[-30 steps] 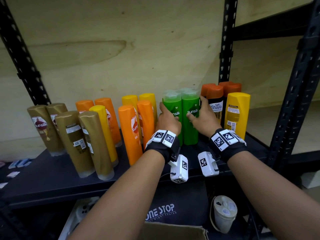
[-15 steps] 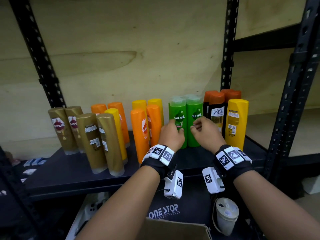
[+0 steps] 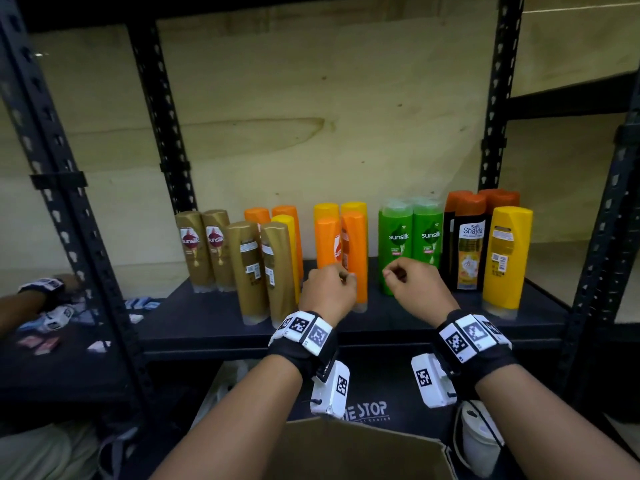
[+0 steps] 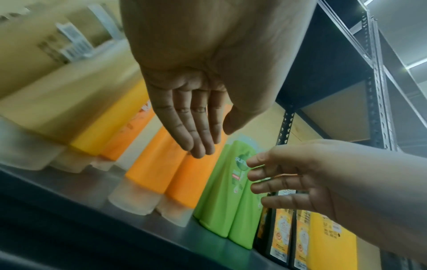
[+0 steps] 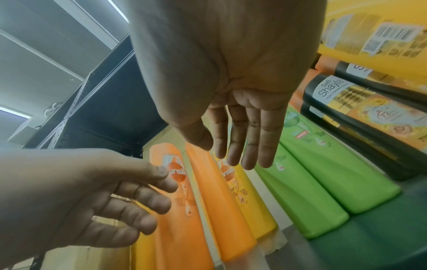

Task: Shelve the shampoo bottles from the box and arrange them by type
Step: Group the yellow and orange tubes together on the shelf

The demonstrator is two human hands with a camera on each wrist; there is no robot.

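A black metal rack stands against a plywood back wall, and its dark shelf [image 3: 398,327] carries the shampoo bottles in upright colour groups: gold bottles [image 3: 242,258] at the left, then orange and yellow bottles [image 3: 341,251], two green bottles [image 3: 412,244] side by side, two black bottles with orange caps [image 3: 467,240], and one big yellow bottle [image 3: 507,258] at the right end. A second ago both hands were pressed against the green pair, squaring it up; now they have drawn back off the shelf toward the person. The left hand [image 3: 329,289] hangs just in front of the orange bottles and the right hand [image 3: 415,289] in front of the green ones, neither touching anything. In the wrist views the fingers of both are loosely extended and parted, holding nothing. The green pair stands straight, labels forward, close beside the black bottles. That reads as the green group being settled. The cardboard box [image 3: 353,452] sits below the shelf at the bottom edge of the head view; its inside is hidden, so whether more bottles wait there cannot be told. At the far left, another person's arm [image 3: 31,299] with a wrist band rests on a neighbouring shelf among small packets [image 3: 38,342].
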